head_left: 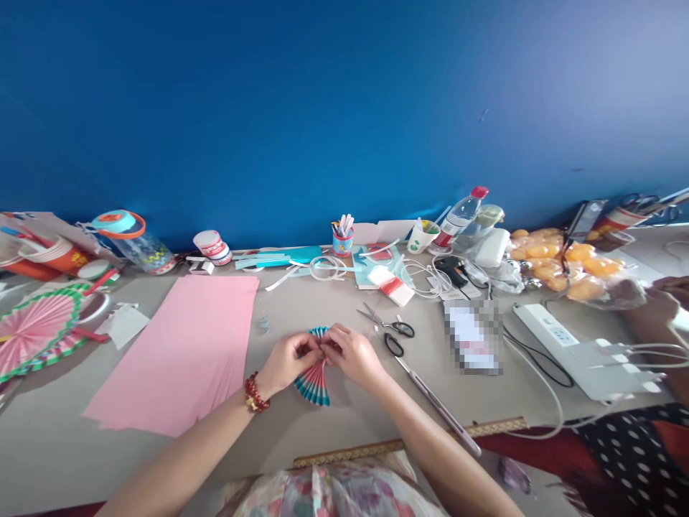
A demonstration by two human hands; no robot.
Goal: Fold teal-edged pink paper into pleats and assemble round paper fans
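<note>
A pleated paper fan (313, 385), pink with blue ends, is pinched at its middle between my two hands. Its lower half spreads out below my fingers, and a blue pleated end shows above them. On its left, my left hand (292, 361) has thumb and fingertips closed on the folds. My right hand (352, 353) grips it from the other side, fingertips meeting those of the left. Whether a thread or tie is between the fingertips is too small to tell. Black-handled scissors (395, 328) lie with blades parted, right of my right hand.
Pink paper sheets (188, 352) lie on the left, near finished paper fans (40, 330). A long silver craft knife (438, 406) rests beside my right forearm. Farther right are a phone (474, 337) and a white power strip (581, 352). A small cup of sticks (343, 242) stands at the back.
</note>
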